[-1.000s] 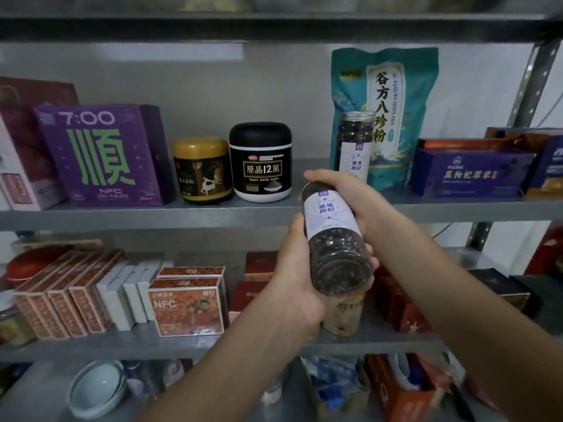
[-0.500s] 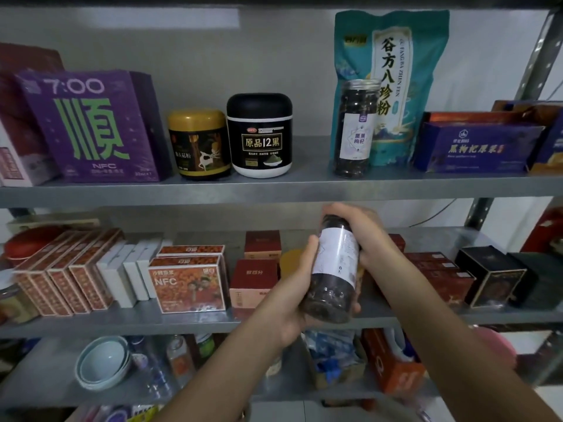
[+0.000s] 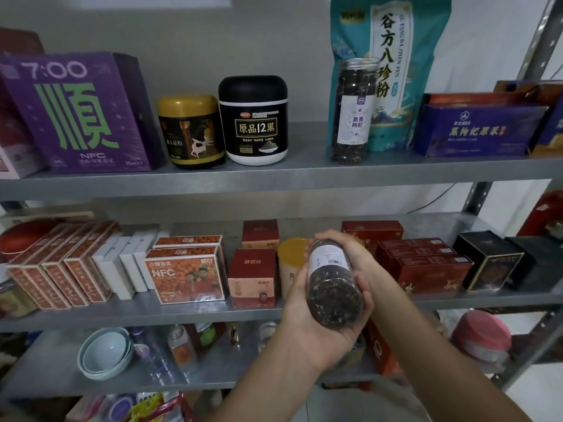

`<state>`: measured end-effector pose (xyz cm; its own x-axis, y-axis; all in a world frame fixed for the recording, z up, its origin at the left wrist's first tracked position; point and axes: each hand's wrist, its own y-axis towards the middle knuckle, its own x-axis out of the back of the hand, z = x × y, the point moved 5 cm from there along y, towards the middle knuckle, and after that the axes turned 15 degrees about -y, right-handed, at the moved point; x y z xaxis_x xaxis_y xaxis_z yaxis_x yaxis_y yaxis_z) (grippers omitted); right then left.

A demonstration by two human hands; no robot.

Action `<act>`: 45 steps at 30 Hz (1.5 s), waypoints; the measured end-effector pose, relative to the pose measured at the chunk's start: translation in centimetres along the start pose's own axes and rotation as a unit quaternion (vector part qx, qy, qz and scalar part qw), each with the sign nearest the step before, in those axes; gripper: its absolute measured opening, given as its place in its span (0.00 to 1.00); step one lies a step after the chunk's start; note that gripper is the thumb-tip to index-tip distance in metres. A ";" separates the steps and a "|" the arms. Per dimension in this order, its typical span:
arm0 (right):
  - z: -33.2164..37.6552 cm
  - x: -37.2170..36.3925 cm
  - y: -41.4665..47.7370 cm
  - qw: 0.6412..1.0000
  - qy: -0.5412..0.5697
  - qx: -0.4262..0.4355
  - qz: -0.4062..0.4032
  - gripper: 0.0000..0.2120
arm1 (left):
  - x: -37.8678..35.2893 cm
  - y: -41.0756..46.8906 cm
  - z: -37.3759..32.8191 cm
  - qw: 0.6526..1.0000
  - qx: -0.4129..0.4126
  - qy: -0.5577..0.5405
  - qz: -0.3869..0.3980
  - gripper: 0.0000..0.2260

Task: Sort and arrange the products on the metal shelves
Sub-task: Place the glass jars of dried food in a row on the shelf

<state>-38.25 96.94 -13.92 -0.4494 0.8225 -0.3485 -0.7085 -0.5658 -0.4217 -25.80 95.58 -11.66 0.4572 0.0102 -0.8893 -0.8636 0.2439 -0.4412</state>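
The clear jar of dark dried berries is held in the air in front of the middle shelf, tilted so that its base faces the camera and its capped end points up and away toward the shelf. The left forearm rises from the bottom edge, and the left hand cups the jar's base from below. Its thumb lies along the jar's left side and its fingers curl up round the right side, clamped on the jar. The right forearm comes in from the lower right, and the right hand wraps over the far, capped end with its fingers curled round it. The jar is a see-through cylinder packed with black, crinkled bits, with a pale label bearing a barcode round its upper half. Just beyond the right-hand fingers stand dark red boxes. Just left of the left thumb is a yellow-lidded tub. Well above the fingers, on the upper shelf, a matching jar stands upright in front of a teal pouch.
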 end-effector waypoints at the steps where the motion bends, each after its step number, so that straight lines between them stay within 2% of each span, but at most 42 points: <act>1: 0.1 0.1 0.0 1.000 0.000 0.001 -0.004 0.08 | 0.0 0.0 -0.1 1.000 0.005 0.006 0.009 0.30; 4: 1.0 0.8 0.0 0.999 -0.002 0.031 -0.023 0.06 | 0.3 0.2 -0.8 0.996 0.025 0.082 0.038 0.28; 6: 2.1 1.7 -0.2 0.992 -0.078 0.084 -0.060 0.05 | 1.1 0.4 -2.0 0.981 0.004 0.194 0.023 0.26; 8: 3.2 2.6 -0.6 0.959 -0.192 0.148 -0.145 0.04 | 1.9 0.9 -3.3 0.944 -0.046 0.325 -0.015 0.26; 10: 3.7 2.9 -1.1 0.931 -0.234 0.186 -0.211 0.05 | 2.3 1.1 -3.9 0.917 -0.087 0.389 -0.032 0.26; 11: 3.6 2.9 -1.3 0.931 -0.231 0.192 -0.206 0.08 | 2.3 1.2 -3.9 0.918 -0.089 0.384 -0.026 0.26; 12: 3.5 2.7 -1.5 0.939 -0.218 0.195 -0.180 0.11 | 2.2 1.1 -3.7 0.936 -0.075 0.345 -0.011 0.26; 14: 3.0 2.5 -1.8 0.962 -0.165 0.196 -0.093 0.21 | 1.6 0.7 -2.8 0.975 -0.005 0.221 0.031 0.28; 16: 2.5 2.1 -2.2 0.979 -0.064 0.191 -0.005 0.25 | 1.0 0.0 -1.7 0.987 0.063 0.125 0.074 0.27; 18: 2.0 1.9 -2.6 0.983 0.018 0.181 0.037 0.23 | 0.5 -0.3 -0.6 0.988 0.091 0.074 0.105 0.26; 21: 1.6 2.1 -2.5 0.983 0.030 0.181 0.009 0.18 | 0.4 -0.2 0.6 0.985 0.107 0.017 0.135 0.25; 24: 1.3 2.5 -2.6 0.987 0.019 0.160 -0.020 0.17 | 0.9 0.3 0.7 0.985 0.110 0.034 0.128 0.27; 26: 1.6 3.0 -2.9 0.987 -0.004 0.156 -0.031 0.18 | 1.3 0.7 0.1 0.981 0.073 0.133 0.119 0.28; 27: 1.9 3.2 -3.2 0.985 -0.032 0.161 -0.045 0.18 | 1.6 0.9 -0.6 0.972 0.029 0.203 0.111 0.29; 28: 2.4 3.6 -3.5 0.979 -0.076 0.172 -0.077 0.17 | 1.8 1.1 -1.6 0.951 -0.033 0.292 0.097 0.30; 29: 3.0 4.1 -3.9 0.966 -0.125 0.190 -0.125 0.16 | 1.8 1.0 -2.5 0.907 -0.096 0.402 0.085 0.32; 31: 4.1 4.7 -4.9 0.921 -0.206 0.235 -0.231 0.14 | 1.2 0.8 -3.3 0.761 -0.182 0.617 0.083 0.35; 32: 4.6 4.7 -5.3 0.899 -0.239 0.251 -0.268 0.13 | 0.8 1.0 -3.3 0.702 -0.203 0.675 0.098 0.34; 33: 4.9 4.5 -5.6 0.883 -0.265 0.262 -0.286 0.12 | 0.5 1.1 -3.2 0.673 -0.217 0.699 0.108 0.31; 34: 5.2 4.2 -5.8 0.876 -0.281 0.269 -0.285 0.11 | 0.4 1.4 -3.2 0.659 -0.230 0.707 0.115 0.27; 35: 5.4 4.0 -5.9 0.879 -0.284 0.273 -0.267 0.10 | 0.3 1.6 -3.4 0.659 -0.239 0.702 0.124 0.25; 36: 5.6 3.9 -6.0 0.891 -0.277 0.275 -0.231 0.12 | 0.2 1.7 -3.5 0.674 -0.235 0.687 0.136 0.23; 39: 6.3 3.7 -6.5 0.941 -0.178 0.286 -0.027 0.23 | 0.1 1.7 -3.5 0.781 -0.162 0.575 0.185 0.19; 41: 6.6 3.4 -7.3 0.937 -0.163 0.304 0.059 0.23 | 0.1 1.5 -3.2 0.824 -0.112 0.512 0.217 0.20; 43: 7.0 3.0 -7.8 0.920 -0.194 0.338 0.045 0.18 | 0.0 1.3 -3.0 0.816 -0.110 0.523 0.219 0.21; 45: 7.7 2.6 -8.5 0.901 -0.214 0.378 -0.008 0.14 | -0.7 1.2 -3.3 0.768 -0.174 0.582 0.202 0.20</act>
<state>-37.58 104.30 -4.78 -0.4904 0.8682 0.0755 -0.8119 -0.4867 0.3224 -27.84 92.67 -11.95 -0.1874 -0.9071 -0.3768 -0.9823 0.1724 0.0735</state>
